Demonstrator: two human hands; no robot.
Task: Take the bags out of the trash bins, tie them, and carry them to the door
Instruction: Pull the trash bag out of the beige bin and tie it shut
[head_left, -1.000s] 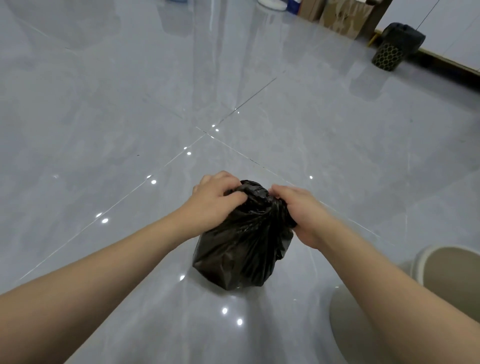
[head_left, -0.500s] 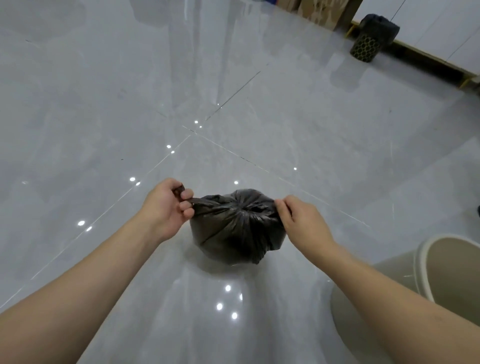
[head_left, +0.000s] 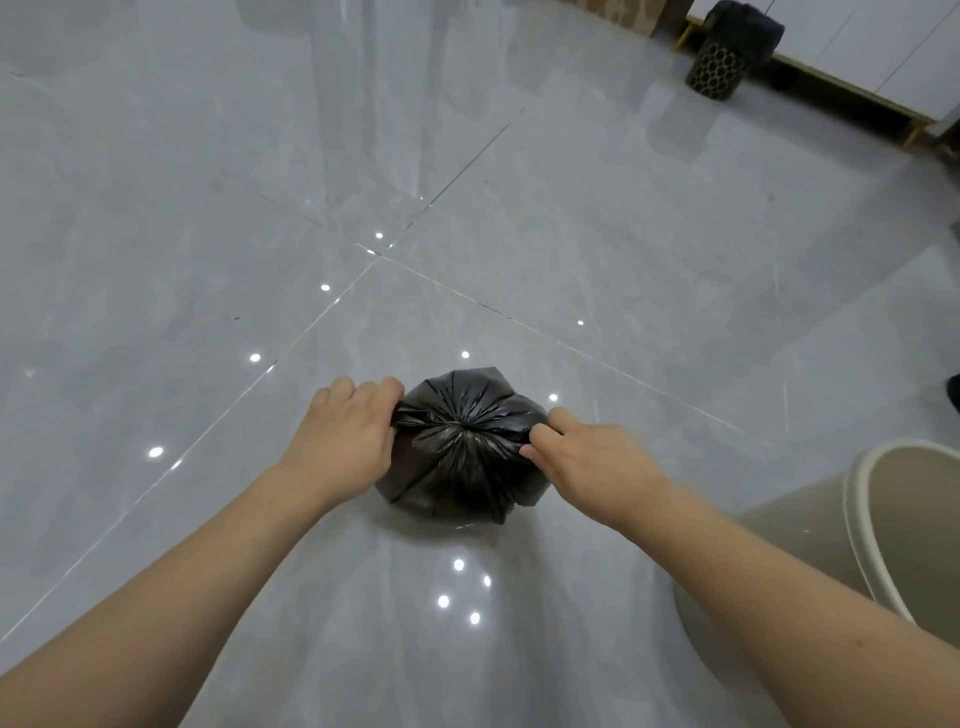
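Hands, left grip (head_left: 343, 441) and right grip (head_left: 587, 457), each pinch black trash bag (head_left: 462, 467) on floor (head_left: 623, 234).

Bright, even overhead light; pinpoint glare on glossy floor (head_left: 156, 208); wide-angle bending at edges; sharp focus.

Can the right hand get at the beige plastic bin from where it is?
Probably yes: the right hand pinches the black plastic trash bag, and the beige plastic bin lies open just beside that forearm, nothing between them. It must let go first.
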